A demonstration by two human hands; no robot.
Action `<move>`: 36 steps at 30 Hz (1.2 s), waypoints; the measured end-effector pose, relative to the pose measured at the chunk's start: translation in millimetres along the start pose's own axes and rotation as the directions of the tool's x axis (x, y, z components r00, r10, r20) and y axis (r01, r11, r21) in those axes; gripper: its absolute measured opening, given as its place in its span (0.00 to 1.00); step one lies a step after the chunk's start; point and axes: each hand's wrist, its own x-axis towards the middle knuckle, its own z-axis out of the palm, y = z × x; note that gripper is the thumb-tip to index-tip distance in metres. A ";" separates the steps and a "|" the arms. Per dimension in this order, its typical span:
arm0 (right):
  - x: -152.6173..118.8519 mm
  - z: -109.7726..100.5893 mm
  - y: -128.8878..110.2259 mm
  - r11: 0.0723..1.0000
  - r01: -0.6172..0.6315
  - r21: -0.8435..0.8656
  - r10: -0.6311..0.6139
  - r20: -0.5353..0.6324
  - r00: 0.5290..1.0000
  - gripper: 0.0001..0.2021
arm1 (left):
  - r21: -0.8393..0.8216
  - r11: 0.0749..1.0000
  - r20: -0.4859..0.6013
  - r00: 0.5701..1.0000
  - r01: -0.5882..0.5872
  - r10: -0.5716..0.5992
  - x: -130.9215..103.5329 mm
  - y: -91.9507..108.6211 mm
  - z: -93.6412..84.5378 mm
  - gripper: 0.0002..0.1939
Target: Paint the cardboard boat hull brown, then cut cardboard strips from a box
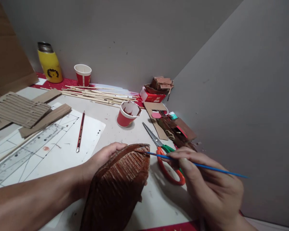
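My left hand (pixel 96 163) grips a brown, boat-shaped cardboard model (pixel 118 179) from its far left side; most of those fingers are hidden behind it. Ridged strips run across the model, with paler streaks showing between them near the tip. In my right hand (pixel 207 179) a thin blue paintbrush (pixel 163 156) is pinched between thumb and fingers. Its bristle end touches the model near the upper rim. Behind the brush lie scissors (pixel 160 146) with orange and green handles. A red paper cup (pixel 126 117) smeared inside with brown paint stands beyond the model.
Wooden sticks (pixel 91 96) lie along the back beside another red cup (pixel 83 75) and a yellow bottle (pixel 50 65). Corrugated cardboard (pixel 19 109), a ruler (pixel 31 152), a pencil (pixel 81 131) and drawn paper (pixel 62 160) are at left. Brown-painted pieces (pixel 185 128) line the right wall.
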 end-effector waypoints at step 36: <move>-3.2 -6.3 -4.3 0.986 0.166 0.011 -0.167 0.133 0.977 0.22 | 0.418 0.819 -0.135 0.865 -0.393 0.484 -4.1 -19.8 4.4 0.10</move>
